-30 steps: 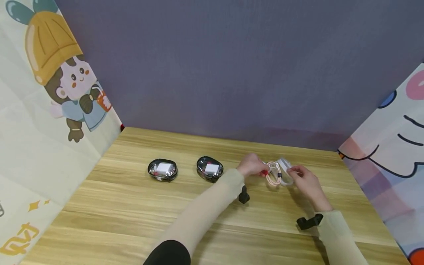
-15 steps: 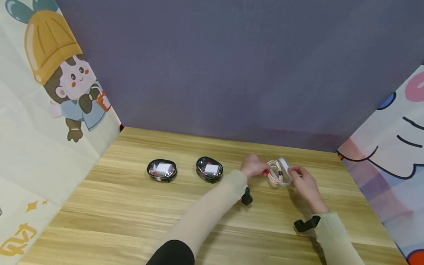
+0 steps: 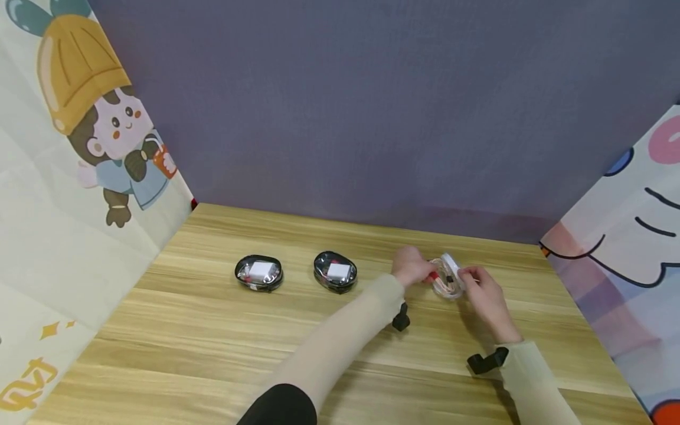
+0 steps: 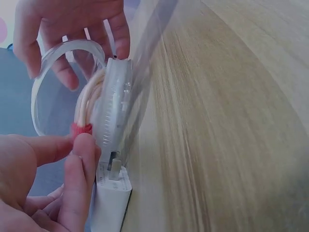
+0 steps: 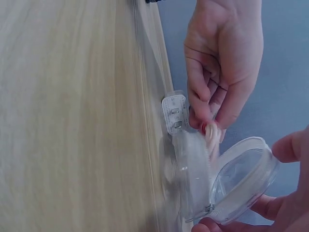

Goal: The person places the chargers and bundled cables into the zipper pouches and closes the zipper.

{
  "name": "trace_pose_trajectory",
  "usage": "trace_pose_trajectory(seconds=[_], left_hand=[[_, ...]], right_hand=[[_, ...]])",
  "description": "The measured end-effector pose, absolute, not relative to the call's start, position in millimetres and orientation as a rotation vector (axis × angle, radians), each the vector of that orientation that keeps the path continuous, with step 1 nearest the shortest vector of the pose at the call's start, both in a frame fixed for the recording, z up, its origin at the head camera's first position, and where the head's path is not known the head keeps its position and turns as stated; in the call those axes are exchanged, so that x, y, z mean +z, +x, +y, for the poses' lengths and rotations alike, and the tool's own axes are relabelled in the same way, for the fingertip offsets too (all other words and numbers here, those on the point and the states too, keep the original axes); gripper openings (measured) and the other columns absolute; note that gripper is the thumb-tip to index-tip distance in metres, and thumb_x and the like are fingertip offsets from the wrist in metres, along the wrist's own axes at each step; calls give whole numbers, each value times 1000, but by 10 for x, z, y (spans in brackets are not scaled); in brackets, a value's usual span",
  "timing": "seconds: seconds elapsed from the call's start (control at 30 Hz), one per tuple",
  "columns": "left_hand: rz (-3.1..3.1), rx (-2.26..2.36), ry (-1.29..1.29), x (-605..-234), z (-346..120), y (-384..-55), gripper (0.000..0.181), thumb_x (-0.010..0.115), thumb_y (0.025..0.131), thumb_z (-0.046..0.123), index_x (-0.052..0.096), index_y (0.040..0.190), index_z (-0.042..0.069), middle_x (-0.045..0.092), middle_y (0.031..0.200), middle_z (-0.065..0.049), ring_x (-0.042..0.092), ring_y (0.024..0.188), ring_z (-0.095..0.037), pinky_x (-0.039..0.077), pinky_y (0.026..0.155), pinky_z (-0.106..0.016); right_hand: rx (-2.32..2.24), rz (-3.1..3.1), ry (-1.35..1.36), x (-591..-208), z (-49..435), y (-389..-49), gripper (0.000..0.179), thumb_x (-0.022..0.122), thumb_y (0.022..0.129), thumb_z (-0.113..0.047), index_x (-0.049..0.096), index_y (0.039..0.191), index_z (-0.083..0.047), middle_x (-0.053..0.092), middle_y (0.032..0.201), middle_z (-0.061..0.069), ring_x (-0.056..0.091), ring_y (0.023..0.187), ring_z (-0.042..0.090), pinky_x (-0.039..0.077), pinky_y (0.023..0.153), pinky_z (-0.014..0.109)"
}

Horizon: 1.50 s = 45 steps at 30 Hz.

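My left hand [image 3: 411,267] pinches a coiled pale-pink charging cable [image 4: 87,99] between thumb and fingers at its red band [image 4: 81,129]. The coil sits at the mouth of a small clear zip case [image 5: 190,176], partly between its base and its raised lid [image 5: 248,176]. With thumb and fingers, my right hand [image 3: 486,298] grips the case by the rim of that lid, which is folded back. Beside the case, close by my left fingertips, is a white plug adapter [image 5: 175,113], its metal prongs showing in the right wrist view.
Two clear cases with black rims, a left one [image 3: 258,273] and a middle one [image 3: 336,271], lie on the wooden table [image 3: 212,342], each showing something white inside. A grey-blue panel [image 3: 345,106] stands behind the table, and printed cloth [image 3: 48,236] hangs at the sides.
My left hand has moved slightly right with the coiled cable. The coil has turned from facing the head camera and now overlaps the clear case. My right hand has shifted a little left.
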<state>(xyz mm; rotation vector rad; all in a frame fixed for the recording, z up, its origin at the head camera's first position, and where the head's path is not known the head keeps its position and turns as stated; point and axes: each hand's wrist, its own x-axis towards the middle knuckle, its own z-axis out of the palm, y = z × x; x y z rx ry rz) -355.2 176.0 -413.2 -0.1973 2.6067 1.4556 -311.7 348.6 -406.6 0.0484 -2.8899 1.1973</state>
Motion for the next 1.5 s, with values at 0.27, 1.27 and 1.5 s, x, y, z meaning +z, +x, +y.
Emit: trace_pose_trajectory(seconds=[0.27,1.27,1.5], left_hand=[[2739,1284,-132,-4115,1790,-3522,31,77,82,22,65,54,16,60,50,5,45,42,-9,37,42,-23],[2838,1040,297,-4136,1537,-3529,10,67,91,22,75,98,23,67,82,12,58,68,-6,48,60,-23],[2877,1118,209,-4199,1408,-3590,10,73,90,28,73,99,25,66,90,14,57,71,-4,47,61,-22]], right_hand=[[1216,-2914,36,-4069,3467,-3115,58,37,105,-48,50,131,2,52,134,28,51,119,41,45,92,48],[1198,-2901,41,-4041,3548,-3140,54,38,105,-44,53,129,2,55,128,25,58,99,31,49,75,31],[1236,-2922,52,-4031,3609,-3159,56,37,106,-44,50,132,4,53,130,27,55,108,34,50,76,29]])
